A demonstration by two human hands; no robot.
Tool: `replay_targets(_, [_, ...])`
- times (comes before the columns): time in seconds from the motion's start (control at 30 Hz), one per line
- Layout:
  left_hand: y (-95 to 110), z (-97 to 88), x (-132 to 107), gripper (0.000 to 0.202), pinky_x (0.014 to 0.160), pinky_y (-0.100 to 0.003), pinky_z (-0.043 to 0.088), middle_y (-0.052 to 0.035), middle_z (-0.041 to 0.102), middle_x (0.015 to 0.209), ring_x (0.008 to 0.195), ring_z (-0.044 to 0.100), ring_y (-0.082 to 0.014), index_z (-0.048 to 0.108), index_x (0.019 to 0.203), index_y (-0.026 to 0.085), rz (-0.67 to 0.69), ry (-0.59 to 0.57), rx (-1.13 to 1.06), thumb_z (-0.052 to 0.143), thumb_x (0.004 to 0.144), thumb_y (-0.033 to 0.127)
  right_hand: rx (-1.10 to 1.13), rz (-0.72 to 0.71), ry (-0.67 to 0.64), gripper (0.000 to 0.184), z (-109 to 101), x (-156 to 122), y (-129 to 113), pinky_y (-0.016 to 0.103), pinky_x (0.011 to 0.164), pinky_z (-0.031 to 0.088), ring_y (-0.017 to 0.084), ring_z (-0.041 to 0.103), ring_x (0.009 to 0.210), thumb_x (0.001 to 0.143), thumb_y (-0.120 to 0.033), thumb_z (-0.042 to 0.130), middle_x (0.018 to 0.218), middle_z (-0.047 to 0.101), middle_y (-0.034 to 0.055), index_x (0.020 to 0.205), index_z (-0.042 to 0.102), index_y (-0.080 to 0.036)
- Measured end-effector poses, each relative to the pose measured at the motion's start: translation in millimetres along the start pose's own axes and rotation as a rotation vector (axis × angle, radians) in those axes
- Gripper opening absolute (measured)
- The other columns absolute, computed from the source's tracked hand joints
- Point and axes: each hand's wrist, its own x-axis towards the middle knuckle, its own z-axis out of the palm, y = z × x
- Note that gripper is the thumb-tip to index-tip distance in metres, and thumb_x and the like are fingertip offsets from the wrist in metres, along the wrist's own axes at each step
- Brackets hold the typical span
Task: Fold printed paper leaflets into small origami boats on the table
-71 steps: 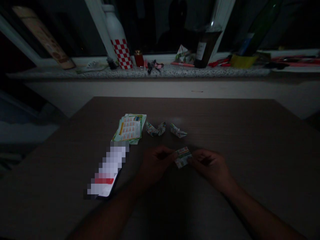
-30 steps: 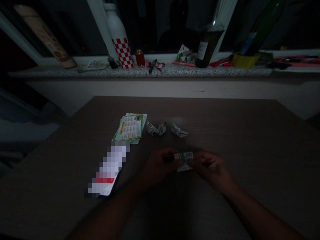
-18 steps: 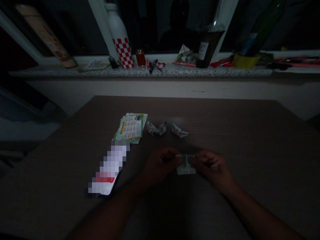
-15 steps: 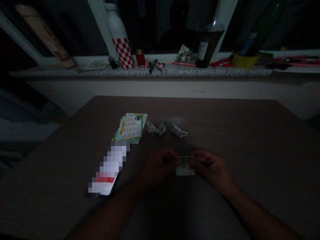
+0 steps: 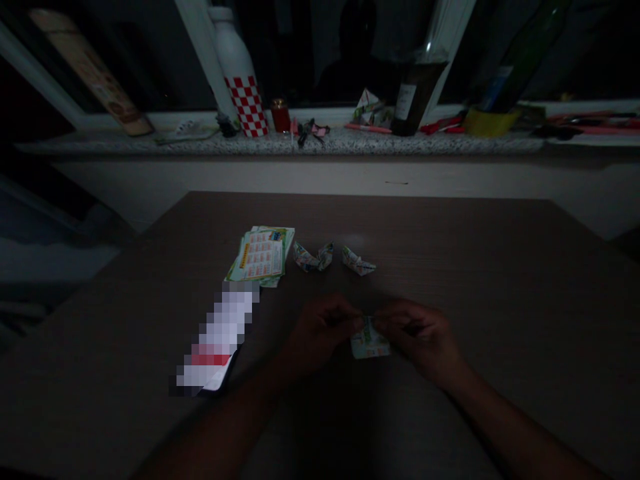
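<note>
The scene is dim. Over a brown table [image 5: 475, 267], my left hand [image 5: 317, 333] and my right hand [image 5: 420, 337] both pinch the top of a small folded printed paper [image 5: 370, 343], which hangs down between them. Just beyond my hands lie two folded paper boats, one [image 5: 313, 257] to the left and one [image 5: 357, 261] to the right. A stack of printed calendar cards [image 5: 260, 257] rests left of the boats.
A phone with a blurred screen [image 5: 215, 340] lies on the table left of my left hand. The stone windowsill [image 5: 280, 142] behind holds a checked white bottle [image 5: 240, 73], a dark wine bottle [image 5: 415, 87], a green bottle [image 5: 520, 57] and small clutter.
The folded paper has turned from lying flat between my fingers to hanging lower, its lower part opened out. My hands have stayed in nearly the same place.
</note>
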Motion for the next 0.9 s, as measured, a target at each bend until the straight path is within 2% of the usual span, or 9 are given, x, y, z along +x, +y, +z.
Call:
replay_targets(0.13, [0.5,0.1,1.5,0.013,0.058,-0.021,0.041,0.0027,0.058,0.065,0.060,0.053,-0.0100,0.058,0.072,0.015,-0.016,0.104,-0.049,0.066,0.076,0.025,0.129,0.008,-0.015,0.029,-1.8,0.1,-0.1,0.024,0.059,0.053,0.014,0.066,0.065,0.076,-0.029,0.072,0.074,0.072,0.0016,0.103,0.065,-0.022])
replay_targets(0.2, [-0.3,-1.2,3.1,0.015,0.057,-0.020,0.041,0.0037,0.057,0.064,0.059,0.052,-0.0094,0.057,0.074,0.015,0.006,0.170,-0.058,0.066,0.077,0.027,0.159,-0.028,-0.059,0.034,-3.1,0.2,0.6,0.027,0.069,0.055,0.017,0.069,0.077,0.075,-0.024,0.073,0.086,0.074,0.0029,0.108,0.063,-0.024])
replay_targets(0.3, [-2.3,-3.3,5.1,0.016,0.057,-0.020,0.041,0.0039,0.057,0.065,0.060,0.052,-0.0095,0.057,0.074,0.016,0.003,0.214,-0.037,0.066,0.077,0.029,0.081,-0.061,-0.091,0.027,-3.9,0.3,2.1,0.029,0.074,0.056,0.019,0.069,0.082,0.071,-0.018,0.076,0.089,0.075,0.0046,0.097,0.069,-0.022])
replay_targets(0.43, [-3.3,-3.6,5.7,0.019,0.057,-0.021,0.042,0.0033,0.056,0.064,0.059,0.052,-0.0100,0.057,0.072,0.015,-0.018,0.197,-0.020,0.065,0.078,0.032,-0.011,-0.057,-0.019,0.018,-3.2,1.3,3.6,0.027,0.065,0.057,0.017,0.070,0.071,0.070,-0.020,0.076,0.080,0.075,0.0040,0.087,0.073,-0.021])
replay_targets(0.6, [-3.0,-2.0,4.9,0.016,0.063,-0.024,0.046,0.0006,0.062,0.072,0.067,0.057,-0.0126,0.059,0.079,0.015,0.015,0.147,-0.018,0.067,0.076,0.030,-0.008,-0.099,0.065,0.014,-2.2,4.2,5.9,0.026,0.062,0.056,0.017,0.069,0.068,0.070,-0.024,0.075,0.076,0.074,0.0036,0.083,0.071,-0.020])
replay_targets(0.67, [-2.7,-2.2,4.2,0.013,0.066,-0.025,0.047,-0.0013,0.063,0.078,0.073,0.059,-0.0143,0.061,0.080,0.016,0.104,0.150,0.105,0.068,0.076,0.026,-0.031,-0.101,0.093,0.017,-2.4,4.7,6.0,0.026,0.062,0.054,0.016,0.066,0.067,0.071,-0.026,0.074,0.075,0.072,0.0034,0.085,0.069,-0.019])
replay_targets(0.8, [-1.6,-5.2,2.2,0.003,0.065,-0.025,0.045,-0.0007,0.060,0.076,0.071,0.057,-0.0132,0.067,0.077,0.017,0.421,0.250,0.484,0.068,0.075,0.018,-0.113,-0.057,0.162,0.024,-4.7,4.3,2.4,0.022,0.054,0.046,0.012,0.057,0.059,0.075,-0.033,0.071,0.068,0.063,0.0000,0.093,0.068,-0.019])
replay_targets(0.9, [-1.3,-8.1,0.4,0.005,0.059,-0.023,0.044,0.0004,0.061,0.069,0.062,0.056,-0.0117,0.068,0.082,0.017,0.504,0.250,0.676,0.066,0.077,0.016,-0.112,-0.003,0.129,0.027,-5.8,3.5,-1.1,0.023,0.051,0.042,0.012,0.053,0.056,0.080,-0.043,0.063,0.064,0.060,0.0006,0.075,0.068,-0.017])
